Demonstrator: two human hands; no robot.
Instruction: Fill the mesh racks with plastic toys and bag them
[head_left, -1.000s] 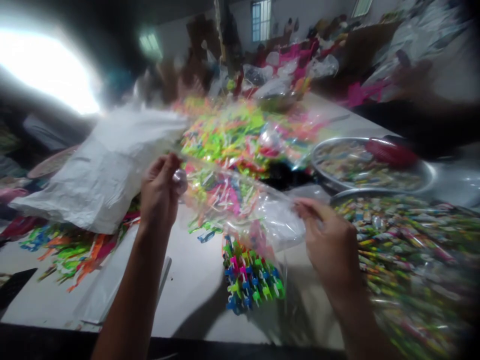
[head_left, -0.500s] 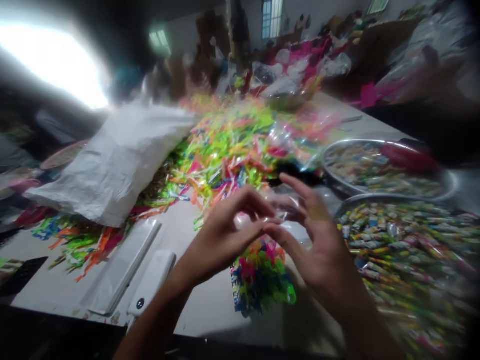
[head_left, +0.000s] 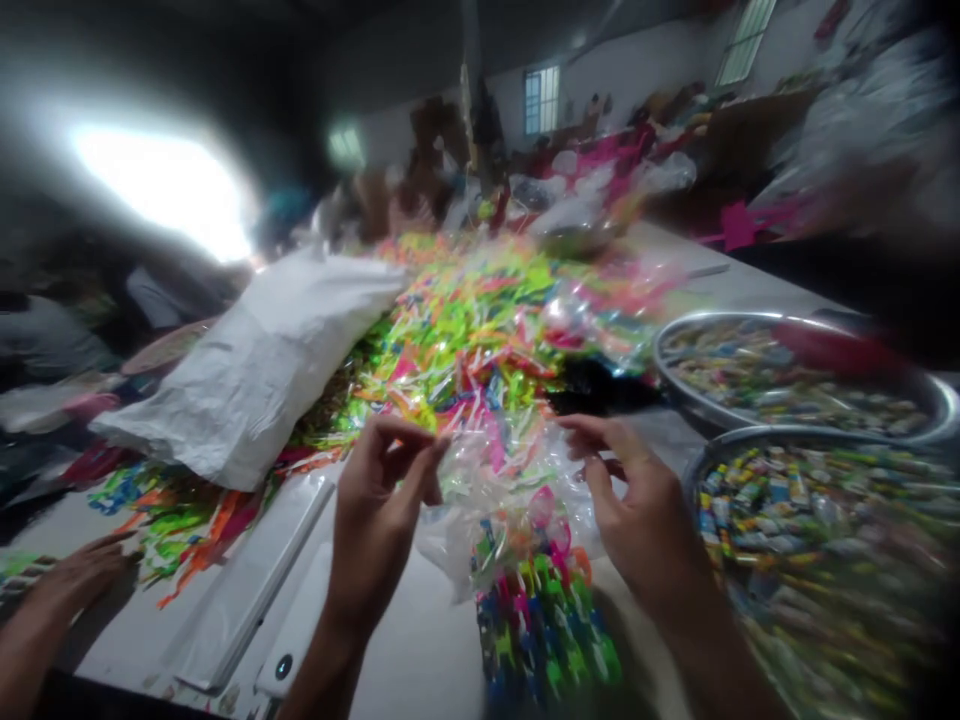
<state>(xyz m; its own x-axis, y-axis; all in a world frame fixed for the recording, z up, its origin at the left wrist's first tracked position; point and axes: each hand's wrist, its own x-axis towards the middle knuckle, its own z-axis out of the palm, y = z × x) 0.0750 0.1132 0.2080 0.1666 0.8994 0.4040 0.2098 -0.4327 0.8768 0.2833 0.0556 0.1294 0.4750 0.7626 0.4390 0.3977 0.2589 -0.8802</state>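
Note:
A clear plastic bag (head_left: 480, 480) is stretched between my hands above the table. My left hand (head_left: 386, 490) pinches its left side, thumb against fingertips. On the other side my right hand (head_left: 626, 475) has its fingers closed at the bag's right edge. Right below the bag stands a neat block of small colourful plastic pieces (head_left: 547, 620), in blue, green, pink and orange. Blur hides their exact kind. Past my fingertips lies a big loose heap of bright plastic pieces (head_left: 465, 330), partly seen through the bag.
Two round metal basins (head_left: 694, 455) hold many small wrapped sticks at the right. A white sack (head_left: 262, 350) lies on the heap's left. White flat packs (head_left: 247, 590) and a white device (head_left: 296, 640) lie at front left. Another person's hand (head_left: 82, 580) rests at the left edge.
My hands have moved apart, spreading the clear bag between them. Another person's hand has come in at the left. The view has tilted upward.

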